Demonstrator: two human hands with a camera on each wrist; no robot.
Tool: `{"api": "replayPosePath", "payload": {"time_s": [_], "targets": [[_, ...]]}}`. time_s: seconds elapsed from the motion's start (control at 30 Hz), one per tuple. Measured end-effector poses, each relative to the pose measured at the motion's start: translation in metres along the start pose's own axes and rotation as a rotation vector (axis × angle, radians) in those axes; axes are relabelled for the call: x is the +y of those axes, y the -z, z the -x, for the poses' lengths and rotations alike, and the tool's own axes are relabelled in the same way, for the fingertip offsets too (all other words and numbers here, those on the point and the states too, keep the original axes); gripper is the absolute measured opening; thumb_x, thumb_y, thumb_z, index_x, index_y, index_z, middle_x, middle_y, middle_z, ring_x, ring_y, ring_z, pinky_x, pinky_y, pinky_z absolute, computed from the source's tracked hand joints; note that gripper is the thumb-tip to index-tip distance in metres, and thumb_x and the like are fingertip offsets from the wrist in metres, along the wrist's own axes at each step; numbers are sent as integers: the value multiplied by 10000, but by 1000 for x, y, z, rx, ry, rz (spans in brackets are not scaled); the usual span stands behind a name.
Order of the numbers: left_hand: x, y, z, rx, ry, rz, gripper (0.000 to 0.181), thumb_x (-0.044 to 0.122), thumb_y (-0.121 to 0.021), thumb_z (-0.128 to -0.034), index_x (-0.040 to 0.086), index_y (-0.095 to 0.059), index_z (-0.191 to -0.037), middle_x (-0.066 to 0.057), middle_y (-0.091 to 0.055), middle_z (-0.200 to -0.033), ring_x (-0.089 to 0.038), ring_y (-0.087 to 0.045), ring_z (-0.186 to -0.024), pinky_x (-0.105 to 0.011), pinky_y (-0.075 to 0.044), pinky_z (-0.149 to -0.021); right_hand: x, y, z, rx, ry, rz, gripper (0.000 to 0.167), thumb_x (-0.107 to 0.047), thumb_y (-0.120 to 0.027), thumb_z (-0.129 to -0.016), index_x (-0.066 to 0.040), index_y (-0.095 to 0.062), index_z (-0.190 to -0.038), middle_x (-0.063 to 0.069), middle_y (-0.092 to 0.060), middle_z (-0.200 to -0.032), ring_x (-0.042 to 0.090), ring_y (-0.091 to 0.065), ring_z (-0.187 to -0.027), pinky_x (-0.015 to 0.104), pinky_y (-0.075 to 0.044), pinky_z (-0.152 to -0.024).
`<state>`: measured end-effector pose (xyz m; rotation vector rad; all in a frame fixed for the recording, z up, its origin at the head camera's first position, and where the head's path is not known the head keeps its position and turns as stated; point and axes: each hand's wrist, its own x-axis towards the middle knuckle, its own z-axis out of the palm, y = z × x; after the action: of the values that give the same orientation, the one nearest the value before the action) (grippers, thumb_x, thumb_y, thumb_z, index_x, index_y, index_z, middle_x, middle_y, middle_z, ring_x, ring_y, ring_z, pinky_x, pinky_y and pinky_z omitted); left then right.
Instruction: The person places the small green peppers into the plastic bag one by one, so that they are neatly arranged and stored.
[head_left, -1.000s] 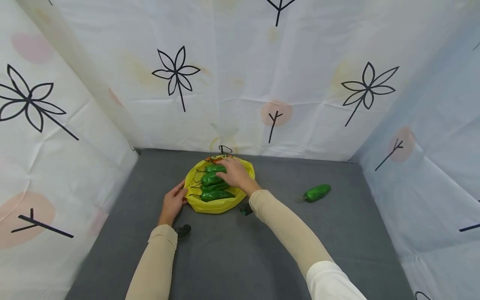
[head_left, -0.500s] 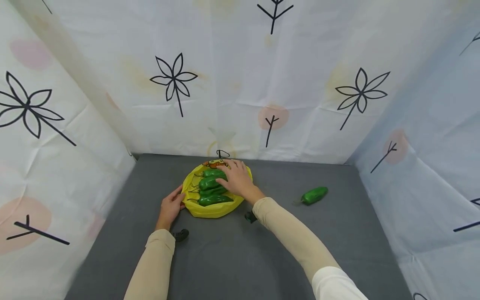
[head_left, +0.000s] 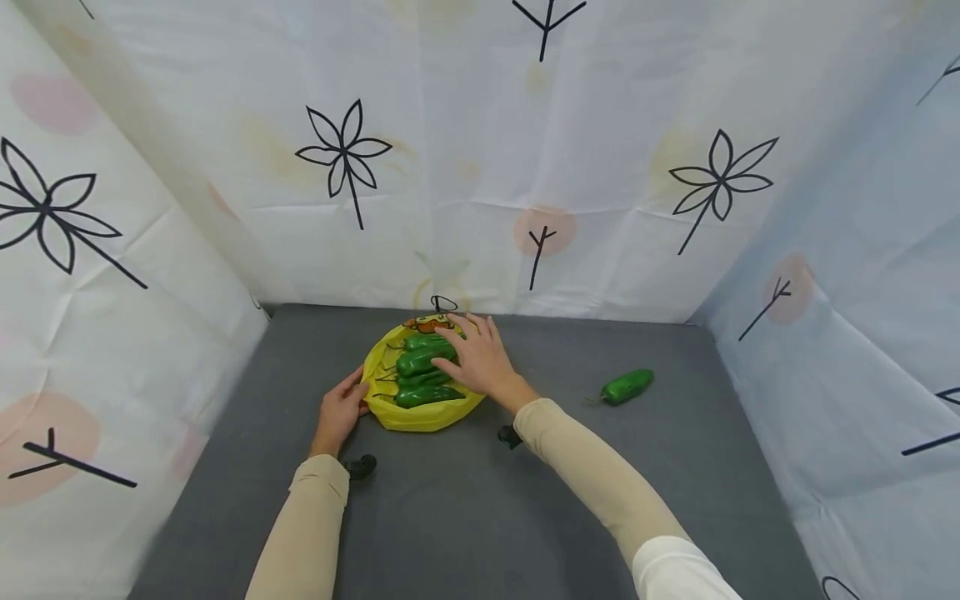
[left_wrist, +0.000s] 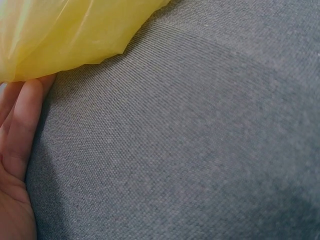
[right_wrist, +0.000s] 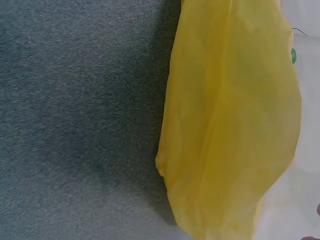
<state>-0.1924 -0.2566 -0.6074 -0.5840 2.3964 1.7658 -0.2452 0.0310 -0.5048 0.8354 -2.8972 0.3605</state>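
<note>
A yellow plastic bag (head_left: 427, 417) lies at the back of the table, its mouth spread around several green chili peppers (head_left: 427, 396). My left hand (head_left: 340, 410) is at the bag's left edge; in the left wrist view its fingers (left_wrist: 25, 120) look straight, their tips against the yellow plastic. My right hand (head_left: 483, 358) is spread over the bag's right side, thumb and fingers apart above the peppers and partly covering them. The right wrist view is mostly filled by the bag's side (right_wrist: 225, 125), with fingertips barely showing at the right edge.
A single green chili pepper (head_left: 627, 387) lies on the grey table (head_left: 465, 517) to the right of the bag. Patterned white cloth walls (head_left: 465, 167) stand at the back and both sides. Each wrist carries a small black camera (head_left: 362, 467).
My right hand has shifted slightly right and its fingers have spread, showing more of the peppers. The left hand stays at the bag's edge. The head view has tilted a little.
</note>
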Motion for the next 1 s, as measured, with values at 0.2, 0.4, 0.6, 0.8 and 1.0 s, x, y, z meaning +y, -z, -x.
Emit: {"api": "replayPosePath", "payload": {"time_s": [0.2,0.4,0.6,0.8,1.0], "targets": [[-1,1,0,3,5,-8,517,462,-561,-1039,394,-441,-1537,-74,-628,-1409,-1,-641,-944,-151,-552,-769,4,-1,8,-40,-24,1,695,-682,-474,-988,-322,-392,-1577,15,-279,-1686,342,-250,-1551,648,-162,-1255],[0,0,0,11,-7,-22,512,437,-547,-1052,358,-442,-1547,-98,-636,-1358,-4,-656,-917,-161,-560,-767,13,0,17,-50,-68,8,703,-716,-450,-977,-382,-349,-1588,4,-259,-1692,346,-238,-1556,663,-105,-1258],[1,-4,-1,15,-9,-17,505,435,-558,-1047,361,-461,-1537,-95,-649,-1311,-14,-662,-906,-165,-565,-755,23,1,25,-21,-103,-11,700,-681,-495,-979,-366,-357,-1589,28,-264,-1689,393,-237,-1548,693,-87,-1244],[0,-5,-3,20,1,-21,500,451,-554,-1045,395,-452,-1531,-72,-647,-1303,-28,-659,-917,-160,-558,-759,27,5,33,-20,-131,-35,733,-680,-506,-975,-324,-352,-1596,51,-245,-1692,405,-209,-1556,708,-72,-1238],[1,-3,-1,18,11,-21,504,457,-547,-1046,393,-446,-1536,-72,-644,-1324,-19,-658,-922,-161,-560,-761,30,5,40,-40,-146,-36,757,-696,-493,-971,-333,-313,-1610,60,-223,-1700,419,-190,-1559,718,-63,-1232]]}}
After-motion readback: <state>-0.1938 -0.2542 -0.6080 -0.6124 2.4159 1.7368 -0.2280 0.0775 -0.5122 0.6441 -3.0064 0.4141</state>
